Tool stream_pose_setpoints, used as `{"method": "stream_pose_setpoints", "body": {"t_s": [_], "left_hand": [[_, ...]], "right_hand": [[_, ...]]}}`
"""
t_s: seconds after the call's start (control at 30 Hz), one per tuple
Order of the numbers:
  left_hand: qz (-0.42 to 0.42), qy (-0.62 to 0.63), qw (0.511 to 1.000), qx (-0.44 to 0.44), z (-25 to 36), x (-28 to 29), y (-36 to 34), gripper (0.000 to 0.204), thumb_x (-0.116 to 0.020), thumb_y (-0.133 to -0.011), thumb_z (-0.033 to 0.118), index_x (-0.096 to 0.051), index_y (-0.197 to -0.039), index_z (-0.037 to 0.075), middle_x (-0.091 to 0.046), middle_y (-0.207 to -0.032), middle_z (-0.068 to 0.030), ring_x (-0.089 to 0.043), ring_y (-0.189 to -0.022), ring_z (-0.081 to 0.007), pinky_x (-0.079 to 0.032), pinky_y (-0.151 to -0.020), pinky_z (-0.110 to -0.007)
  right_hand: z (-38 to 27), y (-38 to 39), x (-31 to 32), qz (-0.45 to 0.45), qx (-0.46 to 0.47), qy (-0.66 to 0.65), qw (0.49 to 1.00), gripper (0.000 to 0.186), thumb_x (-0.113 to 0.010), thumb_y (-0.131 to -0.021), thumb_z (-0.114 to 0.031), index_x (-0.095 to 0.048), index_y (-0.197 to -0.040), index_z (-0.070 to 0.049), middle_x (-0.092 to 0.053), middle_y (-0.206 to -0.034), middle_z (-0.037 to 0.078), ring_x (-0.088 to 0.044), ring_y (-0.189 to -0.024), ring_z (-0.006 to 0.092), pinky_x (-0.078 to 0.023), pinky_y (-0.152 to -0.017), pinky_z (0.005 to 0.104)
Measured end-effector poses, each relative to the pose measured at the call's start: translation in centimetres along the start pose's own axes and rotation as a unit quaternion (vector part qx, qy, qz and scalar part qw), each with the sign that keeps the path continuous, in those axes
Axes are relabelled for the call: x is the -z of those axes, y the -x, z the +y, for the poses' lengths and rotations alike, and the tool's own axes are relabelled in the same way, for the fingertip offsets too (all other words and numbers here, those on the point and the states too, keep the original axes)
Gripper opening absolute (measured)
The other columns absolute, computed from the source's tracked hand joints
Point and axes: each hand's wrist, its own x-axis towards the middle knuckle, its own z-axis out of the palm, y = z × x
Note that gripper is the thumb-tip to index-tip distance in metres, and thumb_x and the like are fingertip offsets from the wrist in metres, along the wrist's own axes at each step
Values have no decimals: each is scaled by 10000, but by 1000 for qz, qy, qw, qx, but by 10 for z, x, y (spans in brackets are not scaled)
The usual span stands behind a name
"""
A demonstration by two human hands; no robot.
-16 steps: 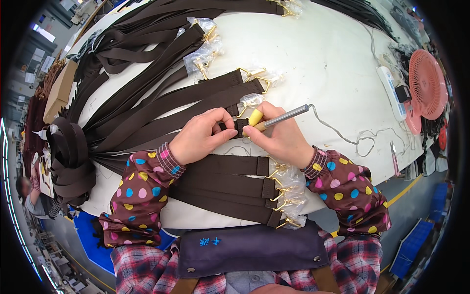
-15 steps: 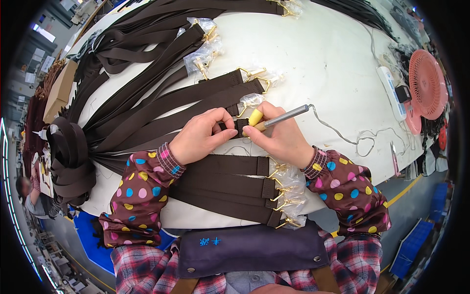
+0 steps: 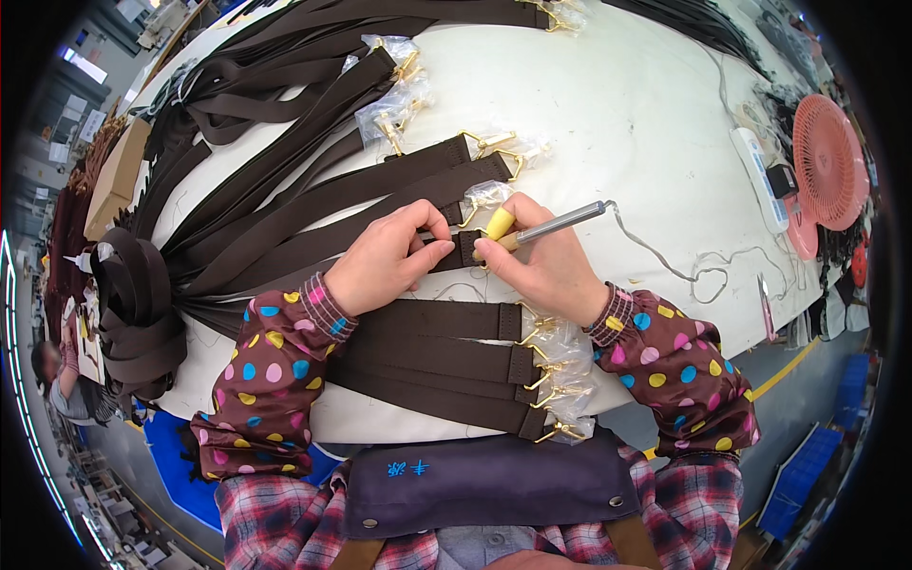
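Head view: both of my hands are over the bench point(image 3: 617, 123), at the stitched end of a dark brown strap point(image 3: 467, 249). This strap lies in the middle of a fan of similar straps point(image 3: 423, 361), between those above and those below.

My right hand point(image 3: 551, 266) pinches a pen-shaped tool point(image 3: 562, 222) between thumb and index finger. The tool has a silver barrel and a pale grip; it tilts, with the working end down at the strap end and the back end up to the right. A grey cord point(image 3: 655, 269) leaves the back end. A yellow finger cover point(image 3: 499, 224) fits over the index finger.

My left hand point(image 3: 380, 264) is at the strap, left of the tool, thumb and index fingertips close together. I cannot tell whether they grip the strap.

Gold hooks point(image 3: 518, 167) and clear plastic wrap point(image 3: 575, 408) sit at the ends of neighbouring straps. A pink fan point(image 3: 828, 161) stands at the right, beside a white power strip point(image 3: 760, 180).
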Motion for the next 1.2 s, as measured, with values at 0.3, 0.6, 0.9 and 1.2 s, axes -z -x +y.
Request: {"method": "stream_pose_setpoints", "body": {"t_s": [0.3, 0.6, 0.9, 1.2], "left_hand": [[-56, -188, 967, -163, -2, 7, -19, 168, -697, -847, 69, -620, -996, 78, -515, -938, -65, -560, -772, -190, -472, -689, -301], [-60, -155, 972, -165, -6, 6, -23, 106, -682, -858, 63, -603, -928, 57, -510, -919, -66, -565, -799, -207, -467, -718, -309], [-44, -162, 973, -157, -5, 4, -22, 109, -674, -867, 80, -597, -943, 67, -517, -914, -65, -573, -791, -211, -470, -717, -314], [-38, -145, 975, -165, -8, 4, -22, 94, -662, -875, 64, -588, -933, 57, -514, -900, -54, -551, -769, -176, -461, -707, -301]], "right_hand": [[-1, 1, 3, -10, -31, -16, 999, 182, -655, -885, -90, -484, -882, -29, -543, -756, 24, -493, -681, 74, -409, -591, 256], [-2, 1, 2, -11, -24, -10, 1000, 179, -657, -880, -99, -494, -868, -28, -536, -747, 21, -483, -670, 77, -403, -583, 255], [-2, 0, 2, -7, -21, -3, 1000, 179, -661, -875, -101, -500, -850, -27, -541, -734, 24, -487, -655, 78, -402, -570, 257], [-3, 0, 2, -11, -30, 8, 999, 180, -663, -881, -104, -502, -857, -29, -547, -730, 16, -487, -639, 66, -397, -557, 242]]}}
